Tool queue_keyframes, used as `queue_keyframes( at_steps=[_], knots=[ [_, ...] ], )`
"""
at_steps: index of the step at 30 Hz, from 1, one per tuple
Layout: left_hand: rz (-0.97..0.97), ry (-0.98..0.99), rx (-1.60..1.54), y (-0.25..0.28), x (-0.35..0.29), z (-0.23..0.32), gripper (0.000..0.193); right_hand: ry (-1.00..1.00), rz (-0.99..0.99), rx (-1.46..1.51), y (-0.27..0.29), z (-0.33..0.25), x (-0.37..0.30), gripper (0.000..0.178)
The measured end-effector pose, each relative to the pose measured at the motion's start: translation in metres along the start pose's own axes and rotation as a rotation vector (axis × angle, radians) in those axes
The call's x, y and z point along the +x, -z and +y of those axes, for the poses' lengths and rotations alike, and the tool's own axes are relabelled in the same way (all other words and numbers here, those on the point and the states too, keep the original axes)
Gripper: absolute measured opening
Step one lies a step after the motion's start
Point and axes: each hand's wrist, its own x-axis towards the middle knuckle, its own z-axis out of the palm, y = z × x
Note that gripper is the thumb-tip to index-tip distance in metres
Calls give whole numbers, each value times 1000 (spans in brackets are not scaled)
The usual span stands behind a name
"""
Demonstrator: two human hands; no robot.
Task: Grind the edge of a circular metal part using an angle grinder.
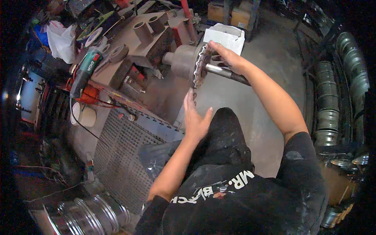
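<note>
A round metal disc with a scalloped edge point(198, 64) stands on edge against a grey metal drum-shaped hub point(184, 62). A shiny shaft point(219, 71) with a threaded end sticks out of the disc's middle toward the right. At the disc's lower edge, the fingertips of my left hand point(197, 121) point upward, with the thumb spread away. My right hand point(231, 58) reaches over the shaft with stretched fingers, its fingertips at the disc's upper edge. Some of its fingers are in shadow behind the shaft side. Neither hand is closed round the disc.
Left of the hub, a brown metal bench point(125, 72) carries upright tubes point(143, 32) and a green angle grinder point(88, 66). A perforated mat point(121, 145) covers floor by my legs. Wheel rims point(88, 215) lie lower left; more rims point(327, 98) stack right. A white box point(227, 37) stands behind.
</note>
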Motion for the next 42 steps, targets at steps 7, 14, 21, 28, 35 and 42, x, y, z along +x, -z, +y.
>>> queue_keyframes(
  at_steps=[7, 14, 21, 28, 35, 42],
  knots=[
    [82, -10, 12, -15, -1, 9, 88, -24, 128, -278, 31, 19, 15, 95],
    [62, -55, 93, -9, 4, 8, 82, -155, 76, -230, 46, 17, -1, 86],
    [48, -7, 22, -13, 4, 3, 81, 91, -41, -769, 15, -2, -15, 88],
    [22, 31, -14, -8, 3, 3, 79, 45, -29, -719, -7, -16, -4, 87],
    [-24, 51, -30, 11, -13, -5, 76, 19, -68, -711, -5, -12, -4, 83],
    [-87, 130, -81, 19, -25, -9, 68, 62, -49, -739, 0, -2, 4, 78]
  ],
)
